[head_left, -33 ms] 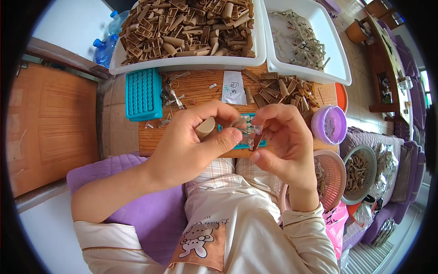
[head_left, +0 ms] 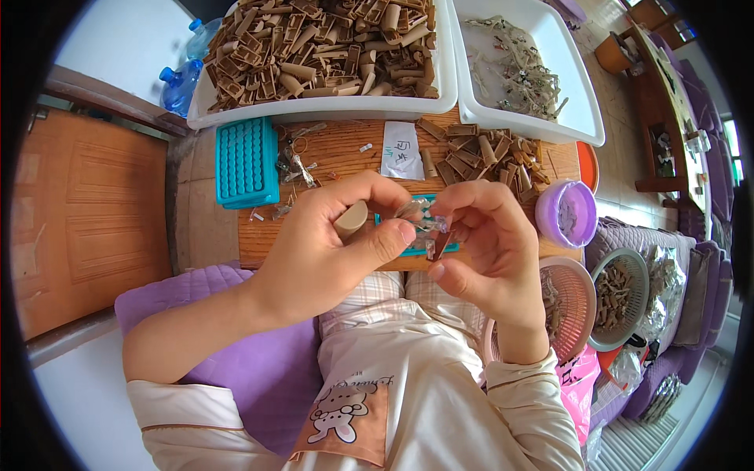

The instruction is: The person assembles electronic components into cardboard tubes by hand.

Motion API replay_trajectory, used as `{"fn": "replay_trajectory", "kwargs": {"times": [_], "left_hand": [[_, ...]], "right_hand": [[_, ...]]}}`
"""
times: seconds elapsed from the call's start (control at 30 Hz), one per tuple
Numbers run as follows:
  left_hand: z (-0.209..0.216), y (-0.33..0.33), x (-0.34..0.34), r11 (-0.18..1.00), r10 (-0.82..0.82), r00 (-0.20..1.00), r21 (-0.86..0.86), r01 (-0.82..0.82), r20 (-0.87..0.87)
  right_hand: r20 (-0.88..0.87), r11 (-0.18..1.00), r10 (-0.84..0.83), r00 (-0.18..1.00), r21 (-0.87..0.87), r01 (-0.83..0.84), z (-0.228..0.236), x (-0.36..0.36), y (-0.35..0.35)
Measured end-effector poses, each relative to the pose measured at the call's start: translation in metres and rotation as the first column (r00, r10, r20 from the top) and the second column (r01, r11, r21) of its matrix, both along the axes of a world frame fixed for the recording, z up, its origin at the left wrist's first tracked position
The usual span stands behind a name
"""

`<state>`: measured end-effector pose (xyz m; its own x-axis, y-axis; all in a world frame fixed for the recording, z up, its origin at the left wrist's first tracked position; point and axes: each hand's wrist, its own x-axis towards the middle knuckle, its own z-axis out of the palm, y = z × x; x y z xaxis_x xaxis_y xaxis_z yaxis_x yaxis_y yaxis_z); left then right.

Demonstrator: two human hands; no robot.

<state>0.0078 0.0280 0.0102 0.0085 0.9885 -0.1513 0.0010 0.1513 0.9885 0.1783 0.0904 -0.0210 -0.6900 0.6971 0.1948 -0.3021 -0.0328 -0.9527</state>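
My left hand [head_left: 330,255] is closed, with a tan rounded shell piece [head_left: 351,220] tucked in its curled fingers. Its thumb and forefinger pinch a small bundle of clear wire [head_left: 412,209] with clear plastic bits. Facing it, my right hand [head_left: 499,251] has its fingers bent around a small brown shell piece [head_left: 441,246], and its fingertips touch the clear bits at the end of the wire. The fingers partly hide how these parts meet. Below both hands, a turquoise tray [head_left: 408,252] lies at the table's near edge.
A white tub [head_left: 330,108] full of brown shells stands at the back, beside another white tub [head_left: 585,118] of wire strands. Loose brown shells [head_left: 495,153], a paper slip [head_left: 402,153] and a turquoise peg tray [head_left: 245,161] lie on the table. A purple bowl [head_left: 543,216] and baskets [head_left: 581,302] sit right.
Both hands stay almost in place. The brown piece and the clear bits at my right fingertips have shifted very slightly.
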Motion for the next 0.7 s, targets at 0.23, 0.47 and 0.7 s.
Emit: {"fn": "replay_trajectory", "kwargs": {"times": [0.23,0.47,0.7], "left_hand": [[0.0027,-0.002,0.0002,0.952,0.128,0.891,0.304,0.012,-0.435],[0.001,-0.003,-0.0021,0.888,0.186,0.826,0.451,0.091,-0.532],[0.0059,-0.0009,-0.0038,0.789,0.255,0.692,0.559,0.255,-0.675]], "right_hand": [[0.051,0.996,0.051,0.997,-0.074,-0.047,0.0066,0.001,-0.0074],[-0.044,0.99,-0.012,0.999,-0.143,0.006,0.0015,0.0013,-0.0093],[-0.126,0.964,-0.028,0.992,-0.265,-0.007,0.0084,-0.0014,-0.0052]]}}
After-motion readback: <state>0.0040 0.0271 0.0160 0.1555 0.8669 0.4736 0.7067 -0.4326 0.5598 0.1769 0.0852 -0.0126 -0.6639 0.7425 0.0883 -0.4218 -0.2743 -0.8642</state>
